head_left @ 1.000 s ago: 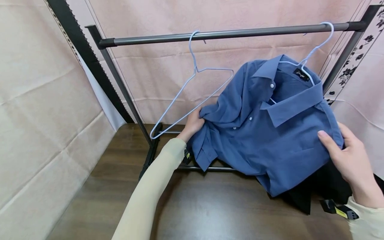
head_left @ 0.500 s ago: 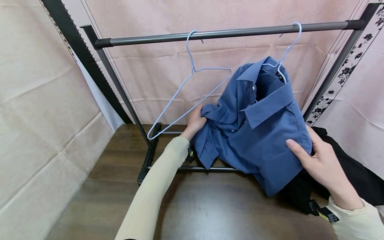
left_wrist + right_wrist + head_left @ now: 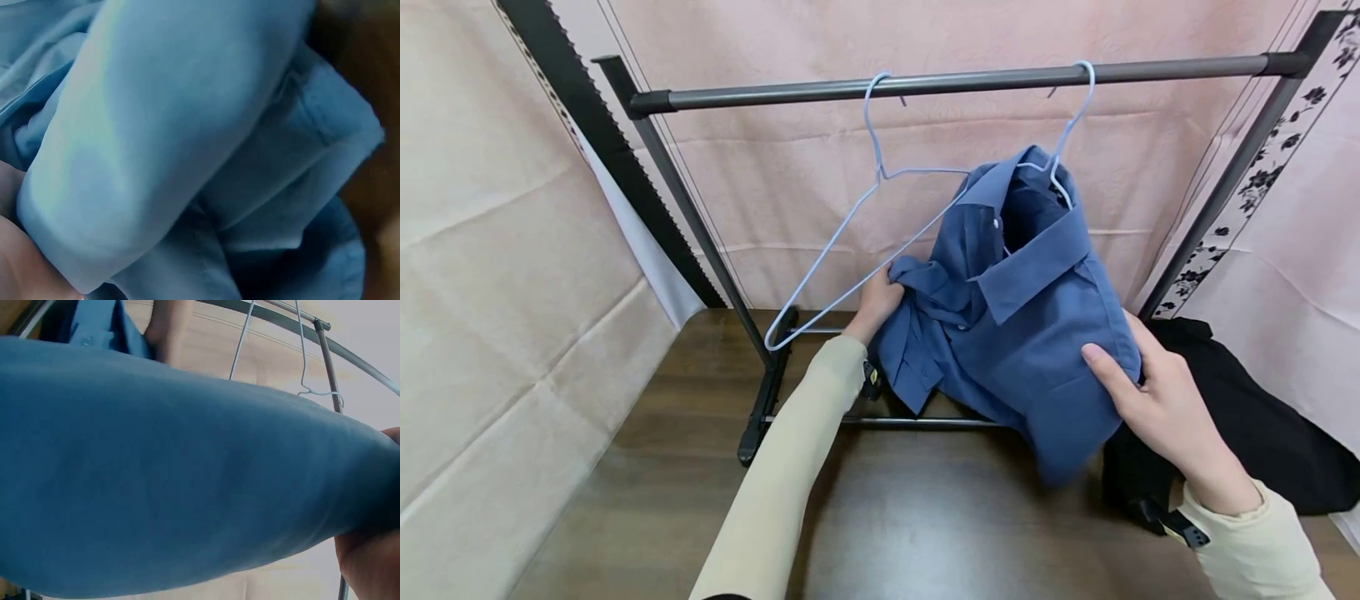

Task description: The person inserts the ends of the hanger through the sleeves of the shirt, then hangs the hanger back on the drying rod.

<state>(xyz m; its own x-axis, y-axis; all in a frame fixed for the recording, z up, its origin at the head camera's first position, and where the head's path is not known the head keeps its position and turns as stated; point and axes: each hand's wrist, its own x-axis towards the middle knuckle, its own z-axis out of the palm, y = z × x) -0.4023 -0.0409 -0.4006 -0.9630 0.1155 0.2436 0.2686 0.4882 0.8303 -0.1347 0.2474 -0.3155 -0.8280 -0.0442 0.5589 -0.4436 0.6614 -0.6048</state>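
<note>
A blue button-up shirt (image 3: 1037,317) hangs on a light-blue wire hanger (image 3: 1070,125) hooked over the rail, its open collar facing up. My left hand (image 3: 880,302) grips a bunched part of the shirt on its left side, where a cuff dangles below. On the opposite side, my right hand (image 3: 1165,400) pinches the shirt's edge, thumb in front and fingers behind. Blue cloth (image 3: 162,125) fills most of the left wrist view, with fingertips at its lower left. In the right wrist view a broad stretch of the shirt (image 3: 187,475) runs into the right hand (image 3: 375,562).
A bare light-blue wire hanger (image 3: 827,250) hangs left of the shirt, overlapping its shoulder in the head view. Both hangers share the dark metal rail (image 3: 760,97) of a rack standing on the brown wooden table (image 3: 910,517). Black cloth (image 3: 1262,425) lies at the right.
The shirt and its hanger have slid left along the rail toward the bare hanger, the right hand moving left with them. The left hand keeps its grip nearly in place. More black cloth shows.
</note>
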